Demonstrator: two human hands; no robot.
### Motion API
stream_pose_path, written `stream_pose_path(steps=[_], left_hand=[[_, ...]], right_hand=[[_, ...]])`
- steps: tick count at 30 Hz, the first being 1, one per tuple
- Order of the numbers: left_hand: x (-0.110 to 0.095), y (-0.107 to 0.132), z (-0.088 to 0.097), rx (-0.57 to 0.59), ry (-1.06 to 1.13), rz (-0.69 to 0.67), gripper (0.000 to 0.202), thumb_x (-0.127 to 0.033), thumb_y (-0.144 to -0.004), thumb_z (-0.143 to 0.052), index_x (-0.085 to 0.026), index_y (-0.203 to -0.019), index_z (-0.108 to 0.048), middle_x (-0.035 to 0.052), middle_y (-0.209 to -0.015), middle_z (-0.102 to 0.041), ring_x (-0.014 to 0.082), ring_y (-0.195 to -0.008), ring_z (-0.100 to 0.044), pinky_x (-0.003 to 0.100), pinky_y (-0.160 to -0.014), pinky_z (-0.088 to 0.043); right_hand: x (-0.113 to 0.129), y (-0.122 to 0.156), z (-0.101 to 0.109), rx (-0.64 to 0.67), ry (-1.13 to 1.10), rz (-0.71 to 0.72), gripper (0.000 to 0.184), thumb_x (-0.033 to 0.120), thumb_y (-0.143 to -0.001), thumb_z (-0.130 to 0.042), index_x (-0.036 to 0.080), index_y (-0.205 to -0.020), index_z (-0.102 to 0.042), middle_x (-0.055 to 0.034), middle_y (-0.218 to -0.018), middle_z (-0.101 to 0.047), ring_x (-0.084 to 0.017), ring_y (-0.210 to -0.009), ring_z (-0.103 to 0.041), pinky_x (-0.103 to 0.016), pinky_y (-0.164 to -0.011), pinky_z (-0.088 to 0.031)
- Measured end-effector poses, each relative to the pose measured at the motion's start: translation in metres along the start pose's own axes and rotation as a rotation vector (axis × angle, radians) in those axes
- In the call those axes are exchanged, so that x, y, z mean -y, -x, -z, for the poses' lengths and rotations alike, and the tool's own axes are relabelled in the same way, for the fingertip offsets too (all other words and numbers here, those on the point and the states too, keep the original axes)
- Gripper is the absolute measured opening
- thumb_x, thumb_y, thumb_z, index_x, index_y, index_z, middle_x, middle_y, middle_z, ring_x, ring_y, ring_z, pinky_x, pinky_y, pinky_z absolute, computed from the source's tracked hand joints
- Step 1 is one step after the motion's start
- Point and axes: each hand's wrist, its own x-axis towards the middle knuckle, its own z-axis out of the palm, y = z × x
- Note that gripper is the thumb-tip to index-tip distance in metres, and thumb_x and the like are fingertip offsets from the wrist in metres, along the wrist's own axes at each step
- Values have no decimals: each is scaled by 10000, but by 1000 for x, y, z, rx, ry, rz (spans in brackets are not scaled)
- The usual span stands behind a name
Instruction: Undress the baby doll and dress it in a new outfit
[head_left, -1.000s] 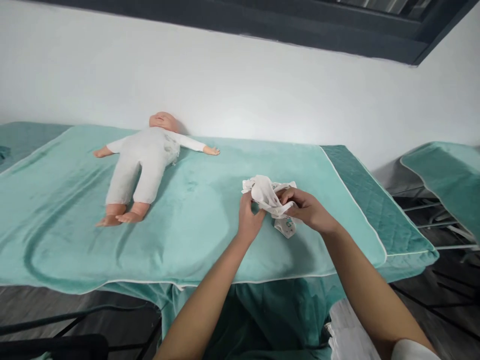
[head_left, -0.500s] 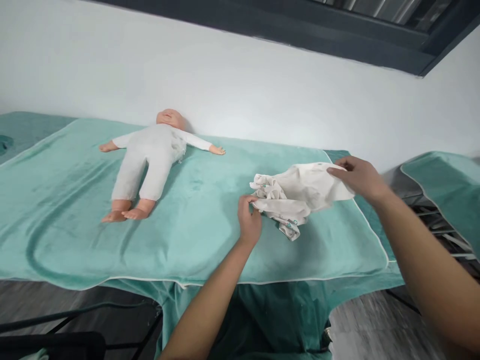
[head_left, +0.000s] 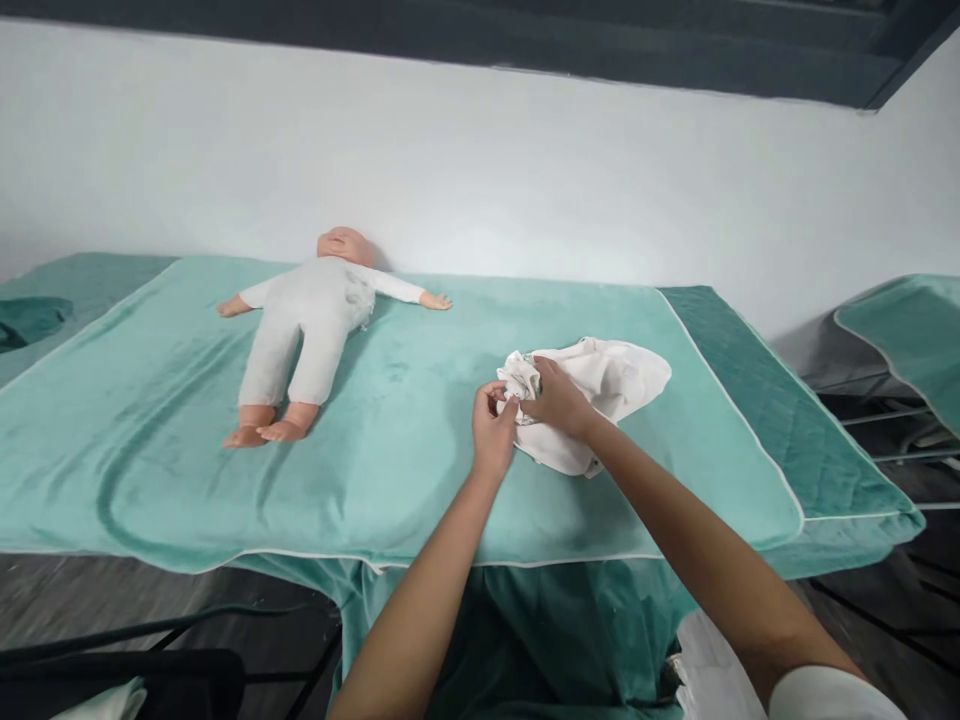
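Note:
A crumpled white baby garment (head_left: 611, 385) lies on the teal blanket (head_left: 405, 430), right of centre. My left hand (head_left: 493, 432) pinches the garment's bunched left end. My right hand (head_left: 553, 398) rests on top of the same bunched part, fingers curled onto the cloth. The rest of the garment spreads out to the right. A baby doll (head_left: 304, 325) in a white suit lies on its back at the far left of the blanket, arms stretched out, well away from both hands.
The blanket covers a table against a white wall (head_left: 480, 170). A darker quilted pad (head_left: 757, 400) shows at its right end. Another teal-covered table (head_left: 911, 335) stands at the far right. Dark floor and a black frame (head_left: 150, 640) lie below the near edge.
My right hand had pulled one end of the garment out to the right; it has come back left onto the bunched end. The garment now lies spread flatter on the blanket.

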Motion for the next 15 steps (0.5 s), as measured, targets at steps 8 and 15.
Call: stream_pose_path(steps=[8, 15], left_hand=[[2, -4, -1, 41, 104, 56, 288, -368, -778, -748, -208, -992, -641, -29, -760, -518, 102, -681, -488, 214, -643, -405], [3, -3, 0, 83, -60, 19, 259, -390, -880, -639, -228, -1081, -618, 13, -920, -599, 129, -796, -553, 248, -736, -452]], right_hand=[[6, 16, 21, -207, -512, -12, 234, 247, -733, -685, 236, -967, -693, -37, -1112, -682, -266, -1134, -605, -437, -1059, -435], [7, 22, 58, -491, -973, -237, 296, 405, -774, -625, 212, -998, -632, -25, -931, -722, -231, -838, -687, -374, -774, -560]])
